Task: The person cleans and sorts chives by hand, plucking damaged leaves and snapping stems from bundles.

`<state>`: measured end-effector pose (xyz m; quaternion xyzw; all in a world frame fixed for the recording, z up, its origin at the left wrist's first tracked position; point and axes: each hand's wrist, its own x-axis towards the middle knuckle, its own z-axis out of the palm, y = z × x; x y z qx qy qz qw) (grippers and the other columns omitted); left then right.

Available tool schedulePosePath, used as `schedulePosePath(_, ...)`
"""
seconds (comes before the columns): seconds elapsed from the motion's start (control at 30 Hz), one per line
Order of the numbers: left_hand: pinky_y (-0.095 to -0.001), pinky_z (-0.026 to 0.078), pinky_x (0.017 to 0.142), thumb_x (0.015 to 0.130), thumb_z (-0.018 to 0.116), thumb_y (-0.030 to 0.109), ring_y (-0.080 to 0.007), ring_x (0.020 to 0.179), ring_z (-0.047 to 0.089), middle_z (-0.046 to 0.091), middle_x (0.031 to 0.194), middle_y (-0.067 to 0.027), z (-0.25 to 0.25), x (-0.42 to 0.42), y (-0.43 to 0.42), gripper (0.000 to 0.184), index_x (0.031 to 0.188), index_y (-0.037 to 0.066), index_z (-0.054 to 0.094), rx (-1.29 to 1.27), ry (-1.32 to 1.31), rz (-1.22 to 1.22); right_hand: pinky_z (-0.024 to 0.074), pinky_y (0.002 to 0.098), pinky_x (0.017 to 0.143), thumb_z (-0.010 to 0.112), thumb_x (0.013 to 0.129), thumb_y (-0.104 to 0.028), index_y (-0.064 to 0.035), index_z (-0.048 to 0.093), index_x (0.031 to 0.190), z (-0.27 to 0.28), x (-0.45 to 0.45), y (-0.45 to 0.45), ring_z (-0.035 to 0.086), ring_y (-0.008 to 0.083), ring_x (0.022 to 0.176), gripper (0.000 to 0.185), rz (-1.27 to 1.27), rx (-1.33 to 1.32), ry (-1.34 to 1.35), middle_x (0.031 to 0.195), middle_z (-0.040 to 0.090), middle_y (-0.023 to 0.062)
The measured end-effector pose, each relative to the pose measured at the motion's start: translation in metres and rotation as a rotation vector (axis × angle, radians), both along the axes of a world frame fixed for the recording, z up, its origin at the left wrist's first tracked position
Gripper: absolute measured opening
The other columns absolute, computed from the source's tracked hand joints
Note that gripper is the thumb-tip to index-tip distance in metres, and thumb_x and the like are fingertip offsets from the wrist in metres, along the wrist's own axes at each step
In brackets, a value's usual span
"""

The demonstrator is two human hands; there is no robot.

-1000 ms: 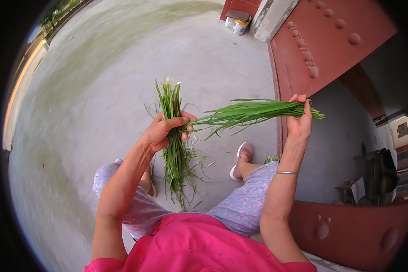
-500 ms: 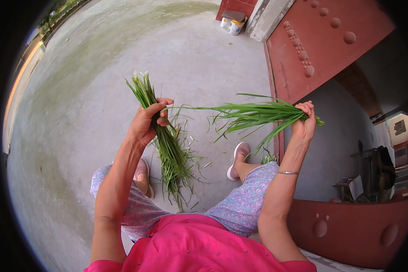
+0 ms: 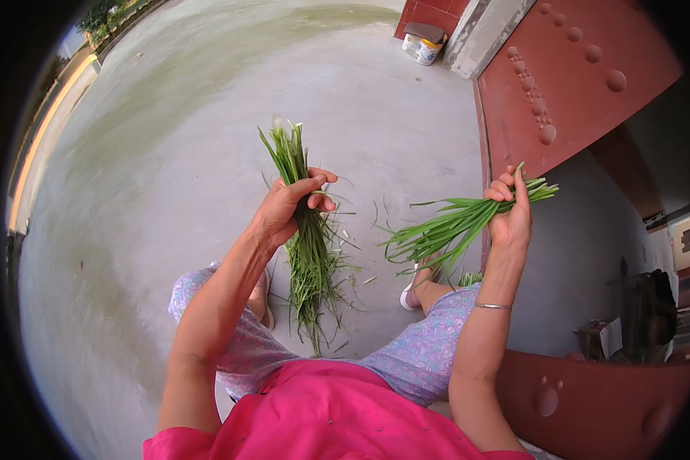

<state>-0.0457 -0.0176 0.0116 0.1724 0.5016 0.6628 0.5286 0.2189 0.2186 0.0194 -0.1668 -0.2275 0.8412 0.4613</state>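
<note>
My left hand [image 3: 297, 201] is closed around a thick bunch of garlic chives [image 3: 290, 153], with its pale cut ends pointing up and its leaves hanging down between my knees. In my right hand [image 3: 509, 201] is a smaller bunch of garlic chives [image 3: 441, 230]. The pale ends of that bunch stick out to the right past my fingers, while the green leaves fan out to the left and droop. The two bunches are apart. Loose trimmings [image 3: 353, 268] lie scattered on the floor below my left hand.
More green leaves [image 3: 470, 279] show beside my right knee. A red door panel [image 3: 567, 92] with round bumps stands to the right, above a dark interior with furniture. White tubs [image 3: 422, 50] sit by the wall at the back. The concrete floor [image 3: 192, 153] spreads ahead and left.
The leaf that stretched from the right bunch to my left hand no longer spans the gap. The right bunch now droops more, with its pale ends showing further. The view has shifted slightly.
</note>
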Motion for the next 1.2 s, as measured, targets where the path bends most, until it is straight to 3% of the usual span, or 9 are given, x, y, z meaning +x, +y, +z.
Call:
schedulePosePath(0.1, -0.031, 0.046, 0.063, 0.092, 0.057, 0.017, -0.0133, 0.055, 0.051, 0.041, 0.057, 0.0014, -0.001, 0.013, 0.001, 0.022, 0.103, -0.002, 0.057, 0.009, -0.06, -0.117, 0.0376, 0.0231, 0.056, 0.058, 0.094, -0.019, -0.0029, 0.056, 0.098, -0.004, -0.035, -0.036, 0.041, 0.0073, 0.059, 0.016, 0.114, 0.043, -0.164, 0.077, 0.051, 0.0006)
schedulePosePath(0.27, -0.0289, 0.043, 0.057, 0.093, 0.059, 0.019, -0.0089, 0.05, 0.04, 0.039, 0.057, 0.0028, -0.012, 0.025, 0.002, 0.019, 0.097, 0.0, 0.057, -0.03, -0.106, -0.264, 0.0388, 0.0239, 0.053, 0.064, 0.09, -0.018, -0.0018, 0.06, 0.09, -0.008, -0.076, -0.095, 0.045, 0.0074, 0.057, 0.016, 0.254, 0.289, -0.478, 0.077, 0.056, 0.0026)
schedulePosePath(0.5, -0.0256, 0.032, 0.048, 0.089, 0.065, 0.017, -0.0062, 0.048, 0.035, 0.038, 0.055, 0.0047, -0.012, 0.039, -0.001, 0.017, 0.094, 0.001, 0.061, -0.086, -0.042, -0.376, 0.0395, 0.0216, 0.049, 0.066, 0.087, -0.009, 0.0005, 0.063, 0.092, -0.02, -0.091, -0.118, 0.048, 0.0059, 0.055, 0.011, 0.351, 0.452, -0.604, 0.063, 0.055, -0.0016)
schedulePosePath(0.8, -0.0225, 0.027, 0.045, 0.088, 0.066, 0.016, -0.0055, 0.051, 0.036, 0.045, 0.065, 0.0035, -0.018, 0.044, -0.003, 0.012, 0.09, 0.004, 0.065, -0.116, 0.138, -0.422, 0.0369, 0.0214, 0.048, 0.068, 0.086, -0.01, -0.0013, 0.063, 0.086, -0.013, -0.092, -0.127, 0.046, 0.0051, 0.055, 0.01, 0.424, 0.503, -0.534, 0.066, 0.055, -0.0016)
schedulePosePath(1.0, -0.0231, 0.028, 0.046, 0.088, 0.066, 0.015, -0.006, 0.054, 0.039, 0.045, 0.065, 0.0026, -0.006, 0.047, -0.003, 0.012, 0.09, 0.003, 0.064, -0.13, 0.138, -0.409, 0.0376, 0.0223, 0.048, 0.067, 0.086, -0.009, -0.0023, 0.062, 0.08, -0.018, -0.09, -0.124, 0.047, 0.0056, 0.055, 0.01, 0.429, 0.503, -0.539, 0.063, 0.054, -0.0016)
schedulePosePath(1.2, -0.0232, 0.029, 0.048, 0.089, 0.064, 0.017, -0.0068, 0.054, 0.039, 0.045, 0.064, 0.0019, -0.016, 0.043, -0.001, 0.017, 0.094, 0.001, 0.061, -0.128, -0.036, -0.409, 0.0395, 0.0231, 0.05, 0.065, 0.087, -0.009, -0.0015, 0.063, 0.081, -0.023, -0.089, -0.121, 0.048, 0.0069, 0.054, 0.009, 0.386, 0.471, -0.57, 0.062, 0.054, -0.0012)
